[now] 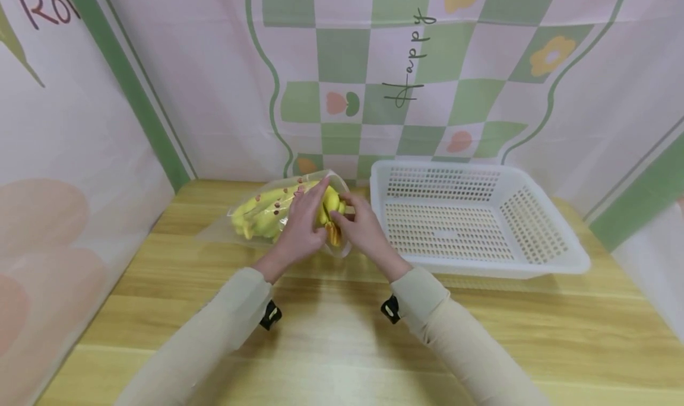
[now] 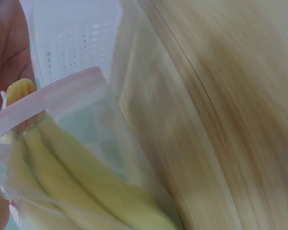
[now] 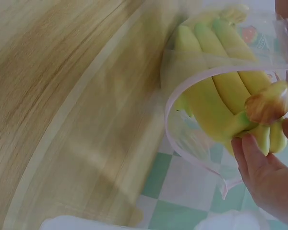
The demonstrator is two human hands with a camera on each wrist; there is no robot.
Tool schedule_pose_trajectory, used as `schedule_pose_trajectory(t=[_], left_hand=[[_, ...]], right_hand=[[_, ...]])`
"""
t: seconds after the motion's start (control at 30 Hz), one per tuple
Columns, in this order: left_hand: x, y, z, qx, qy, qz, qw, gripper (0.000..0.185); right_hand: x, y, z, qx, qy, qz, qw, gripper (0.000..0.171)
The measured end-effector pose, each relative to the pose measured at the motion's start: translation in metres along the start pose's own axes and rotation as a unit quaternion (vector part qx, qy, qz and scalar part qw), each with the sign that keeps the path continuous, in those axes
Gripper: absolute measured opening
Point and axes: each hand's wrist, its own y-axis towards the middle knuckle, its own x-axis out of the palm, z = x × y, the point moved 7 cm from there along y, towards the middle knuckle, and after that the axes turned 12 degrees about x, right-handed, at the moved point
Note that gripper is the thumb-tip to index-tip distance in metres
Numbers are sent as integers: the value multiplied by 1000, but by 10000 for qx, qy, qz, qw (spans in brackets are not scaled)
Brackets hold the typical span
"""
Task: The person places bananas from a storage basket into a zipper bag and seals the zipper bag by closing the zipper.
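My left hand [image 1: 296,231] pinches the clear bag [image 1: 251,216] mouth; my right hand [image 1: 363,231] grips the banana bunch [image 3: 221,91] stem. Step in hand: bunch at the mouth. Next move likely requires holding the rim wide.

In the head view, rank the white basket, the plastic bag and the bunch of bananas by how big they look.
1. White basket, clearly the largest.
2. Plastic bag, lying on the table, its mouth held by the left hand and the right hand.
3. Bunch of bananas, smallest, mostly inside the bag.
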Motion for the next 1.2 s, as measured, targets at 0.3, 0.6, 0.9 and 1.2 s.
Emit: schedule_pose_trajectory(t=[0.3, 0.6, 0.9, 1.2], left_hand=[[-2, 1, -3, -16, -36, 149, 9999, 90], [-9, 3, -6, -170, -276, 281, 9991, 91], [-15, 7, -7, -339, -624, 314, 9970, 86], [-22, 8, -12, -588, -831, 407, 9940, 85]], right_hand=[[4, 2, 2, 61, -597, -137, 9981, 49], [4, 1, -4, -193, -2025, 280, 9787, 48], [-8, -10, -19, -1241, -2964, 1284, 9382, 30], [-21, -9, -19, -1365, -2792, 1534, 9380, 38]])
